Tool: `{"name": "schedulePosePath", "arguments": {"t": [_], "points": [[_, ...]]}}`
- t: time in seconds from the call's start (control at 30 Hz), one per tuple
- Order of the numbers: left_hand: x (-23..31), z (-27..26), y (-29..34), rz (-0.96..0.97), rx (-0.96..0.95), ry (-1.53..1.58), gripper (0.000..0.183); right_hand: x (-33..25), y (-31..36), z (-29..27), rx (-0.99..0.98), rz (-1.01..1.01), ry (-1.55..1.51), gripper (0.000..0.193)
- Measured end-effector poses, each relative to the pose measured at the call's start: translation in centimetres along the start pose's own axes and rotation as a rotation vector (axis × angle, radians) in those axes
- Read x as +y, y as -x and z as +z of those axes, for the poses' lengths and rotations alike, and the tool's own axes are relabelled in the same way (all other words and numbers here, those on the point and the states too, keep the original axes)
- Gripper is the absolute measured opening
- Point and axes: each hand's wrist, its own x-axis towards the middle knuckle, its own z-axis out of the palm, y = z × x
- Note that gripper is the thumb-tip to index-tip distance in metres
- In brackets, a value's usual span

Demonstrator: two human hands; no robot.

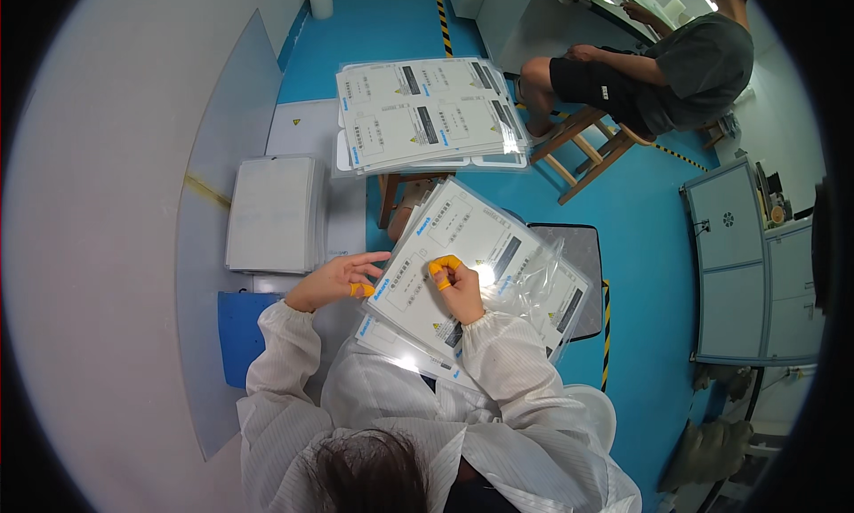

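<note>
On my lap lies a loose stack of printed white label sheets (452, 233), its top sheet shiny and tilted. My left hand (331, 282) is at the stack's left edge, fingers stretched out and apart, with a yellow finger cot on the thumb. Over the middle of the top sheet, my right hand (458, 291) is closed in a pinch, yellow finger cots on its thumb and forefinger. Whatever is between those fingertips is too small to make out. Crumpled clear plastic film (534, 286) lies over the right part of the sheets, beside my right wrist.
Beyond my lap, another pile of printed sheets (418, 104) rests on a wooden stool (388, 197). To the left stand a stack of blank white sheets (271, 212) and a blue panel (240, 335). A co-worker (685, 77) sits at the far right; grey cabinets (734, 273) line the right.
</note>
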Motion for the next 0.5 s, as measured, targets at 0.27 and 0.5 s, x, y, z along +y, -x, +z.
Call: {"name": "schedulePosePath", "arguments": {"t": [0.27, 0.5], "points": [[-0.8, 1.7, -1.1, 0.007, 0.334, -0.383, 0.054, 0.0, 0.1, 0.0, 0.026, 0.015, -0.018, 0.017], [-1.5, 4.7, -1.6, 0.154, 0.561, -0.758, 0.036, 0.3, 0.7, -2.0, 0.035, 0.058, -0.040, 0.016]]}}
